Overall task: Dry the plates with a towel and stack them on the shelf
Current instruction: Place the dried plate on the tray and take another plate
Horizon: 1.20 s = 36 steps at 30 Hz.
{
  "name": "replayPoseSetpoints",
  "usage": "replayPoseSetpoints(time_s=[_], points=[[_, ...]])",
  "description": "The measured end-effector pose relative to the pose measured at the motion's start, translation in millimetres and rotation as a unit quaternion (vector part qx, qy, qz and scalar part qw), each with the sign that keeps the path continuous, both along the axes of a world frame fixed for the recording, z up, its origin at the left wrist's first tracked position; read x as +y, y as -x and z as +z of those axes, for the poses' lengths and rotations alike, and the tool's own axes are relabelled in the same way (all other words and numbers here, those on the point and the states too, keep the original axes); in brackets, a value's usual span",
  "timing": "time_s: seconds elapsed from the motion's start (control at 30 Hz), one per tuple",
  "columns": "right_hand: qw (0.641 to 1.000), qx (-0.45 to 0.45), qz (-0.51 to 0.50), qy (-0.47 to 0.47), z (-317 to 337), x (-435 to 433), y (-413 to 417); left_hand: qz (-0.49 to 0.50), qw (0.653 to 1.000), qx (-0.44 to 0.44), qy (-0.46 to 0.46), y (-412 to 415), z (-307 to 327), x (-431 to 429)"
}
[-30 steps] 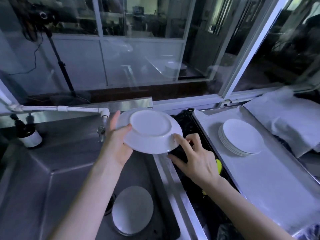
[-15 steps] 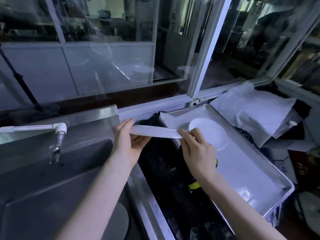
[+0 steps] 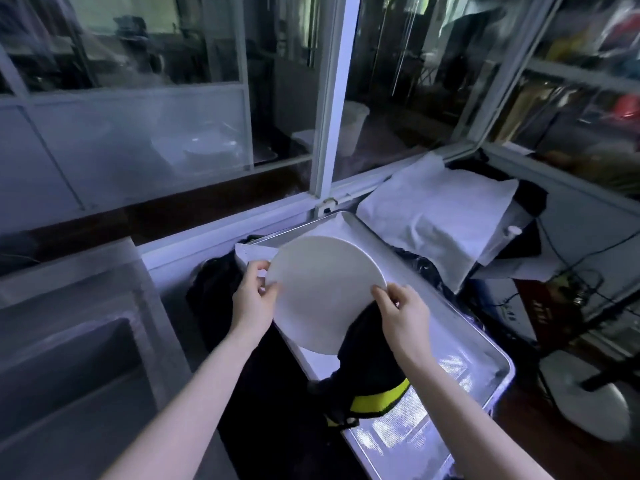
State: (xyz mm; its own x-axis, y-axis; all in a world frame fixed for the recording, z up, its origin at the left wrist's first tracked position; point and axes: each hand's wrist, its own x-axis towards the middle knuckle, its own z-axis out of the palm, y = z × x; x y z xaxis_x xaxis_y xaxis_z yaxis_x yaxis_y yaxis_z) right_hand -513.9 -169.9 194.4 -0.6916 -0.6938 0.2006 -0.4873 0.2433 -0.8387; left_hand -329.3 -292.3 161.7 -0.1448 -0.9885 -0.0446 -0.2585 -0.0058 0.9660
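White plate [image 3: 322,289]; black, yellow-striped towel [image 3: 374,386].

One round white plate [image 3: 322,289], one rectangular metal tray [image 3: 462,362], one black-and-yellow towel [image 3: 374,379], one white cloth [image 3: 440,216], two hands: left hand [image 3: 252,303], right hand [image 3: 403,317].

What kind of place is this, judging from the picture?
Most likely the dishwashing corner of a kitchen, perhaps a commercial one. A steel sink sits at the left, a large metal tray lies below the window, and the left hand and right hand hold a white plate.
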Motion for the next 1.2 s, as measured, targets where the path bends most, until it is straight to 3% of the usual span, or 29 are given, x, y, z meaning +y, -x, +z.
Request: replayPoseSetpoints(time_s=[0.23, 0.43, 0.57, 1.2], points=[[0.991, -0.085, 0.046, -0.096, -20.0, -7.0, 75.2, 0.012, 1.000, 0.015, -0.022, 61.9, -10.4, -21.6], [0.974, -0.066, 0.128, -0.176, -43.8, -21.3, 123.4, 0.071, 0.994, 0.011, -0.086, 97.4, -32.3, -38.0], [0.970, -0.096, 0.139, -0.173, -59.3, -48.6, 138.3, 0.096, 0.990, -0.006, -0.104, 108.3, -45.8, -48.4], [0.961, -0.029, 0.152, -0.231, -107.0, -112.1, 157.2, 0.034, 0.980, -0.183, -0.068, 112.9, -70.0, -78.3]])
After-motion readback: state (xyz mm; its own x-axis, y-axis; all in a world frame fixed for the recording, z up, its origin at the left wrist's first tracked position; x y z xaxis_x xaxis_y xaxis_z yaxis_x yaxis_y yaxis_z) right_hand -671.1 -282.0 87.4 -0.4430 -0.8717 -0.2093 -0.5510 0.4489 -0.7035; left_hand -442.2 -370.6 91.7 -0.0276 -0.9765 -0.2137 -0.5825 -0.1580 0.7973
